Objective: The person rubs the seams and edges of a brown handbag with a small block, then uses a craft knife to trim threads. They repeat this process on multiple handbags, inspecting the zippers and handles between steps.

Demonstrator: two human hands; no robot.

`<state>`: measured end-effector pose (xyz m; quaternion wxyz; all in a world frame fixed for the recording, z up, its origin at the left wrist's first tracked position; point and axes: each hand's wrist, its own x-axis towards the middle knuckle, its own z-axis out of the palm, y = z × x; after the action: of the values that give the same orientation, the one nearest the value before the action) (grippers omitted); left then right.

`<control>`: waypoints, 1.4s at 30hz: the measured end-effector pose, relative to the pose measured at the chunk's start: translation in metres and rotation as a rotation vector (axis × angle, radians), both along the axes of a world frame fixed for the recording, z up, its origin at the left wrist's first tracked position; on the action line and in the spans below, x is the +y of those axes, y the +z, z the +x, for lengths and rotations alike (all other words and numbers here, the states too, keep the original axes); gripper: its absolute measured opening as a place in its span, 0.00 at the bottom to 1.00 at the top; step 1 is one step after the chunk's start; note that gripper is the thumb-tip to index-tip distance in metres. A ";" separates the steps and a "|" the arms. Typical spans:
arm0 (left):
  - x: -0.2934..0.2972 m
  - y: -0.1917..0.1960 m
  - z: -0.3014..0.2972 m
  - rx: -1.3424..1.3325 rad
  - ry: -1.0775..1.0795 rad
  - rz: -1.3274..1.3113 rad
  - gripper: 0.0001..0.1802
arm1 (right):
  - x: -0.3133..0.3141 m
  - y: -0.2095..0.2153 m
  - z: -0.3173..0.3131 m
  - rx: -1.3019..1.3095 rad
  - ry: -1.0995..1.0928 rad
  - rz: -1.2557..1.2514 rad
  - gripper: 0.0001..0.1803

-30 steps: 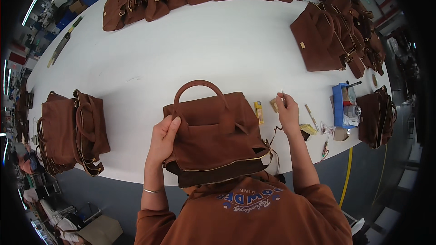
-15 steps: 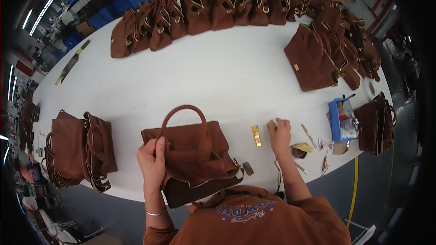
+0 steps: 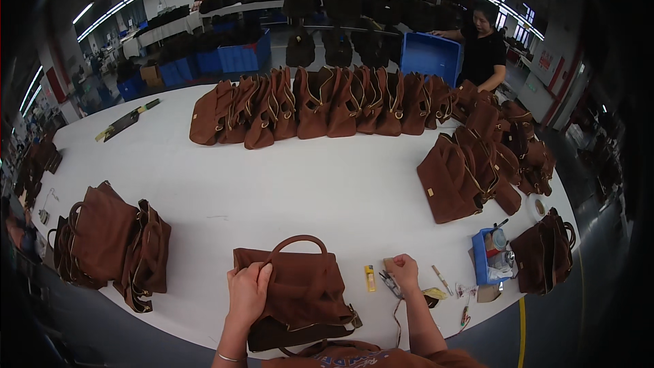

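Note:
My left hand [image 3: 248, 291] pinches the base of the handle on a brown handbag [image 3: 306, 284], which lies on the table in front of me. The bag's rounded handle stands up, and its dark zipped opening faces me. To the right of it, my right hand [image 3: 405, 272] has its fingers closed on a small tan block [image 3: 390, 264]. Under those fingers is a grey metal hand tool [image 3: 390, 285], partly covered, its kind unclear. A yellow lighter [image 3: 370, 278] lies between the bag and my right hand.
Stacked brown bags [image 3: 109, 245] stand at the left. Rows of bags [image 3: 313, 105] line the far edge. More bags [image 3: 446, 177] sit at the right, near a blue bin of supplies [image 3: 482, 259]. A co-worker [image 3: 484, 48] stands beyond with a blue crate [image 3: 430, 54].
The view has tilted up, bringing the co-worker and background into sight. The grey tool now shows beneath my right hand. My left hand keeps its hold on the handbag.

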<state>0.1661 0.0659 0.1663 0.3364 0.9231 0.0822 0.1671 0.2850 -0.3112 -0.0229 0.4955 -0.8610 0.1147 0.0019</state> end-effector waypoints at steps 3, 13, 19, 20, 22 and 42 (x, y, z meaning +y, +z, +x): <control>-0.002 0.000 -0.005 0.018 -0.016 0.021 0.14 | 0.011 0.024 -0.001 0.001 -0.071 0.114 0.09; -0.007 -0.006 0.007 0.117 -0.089 0.057 0.16 | 0.135 0.202 -0.034 -0.199 0.429 0.583 0.08; -0.011 -0.010 0.010 0.063 -0.075 0.034 0.15 | 0.211 0.202 -0.022 -0.198 0.689 0.526 0.09; -0.011 -0.013 0.011 0.046 -0.077 0.017 0.14 | 0.218 0.194 -0.013 -0.230 0.688 0.463 0.09; -0.010 -0.018 0.010 0.016 -0.076 -0.016 0.13 | 0.227 0.180 -0.004 -0.243 0.658 0.415 0.09; -0.032 -0.016 0.012 -0.088 -0.017 0.039 0.03 | 0.216 0.201 -0.044 -0.305 0.713 0.093 0.06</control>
<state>0.1778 0.0342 0.1506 0.3232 0.9219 0.0560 0.2061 0.2415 -0.0951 0.1781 0.5135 -0.8139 -0.2670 0.0514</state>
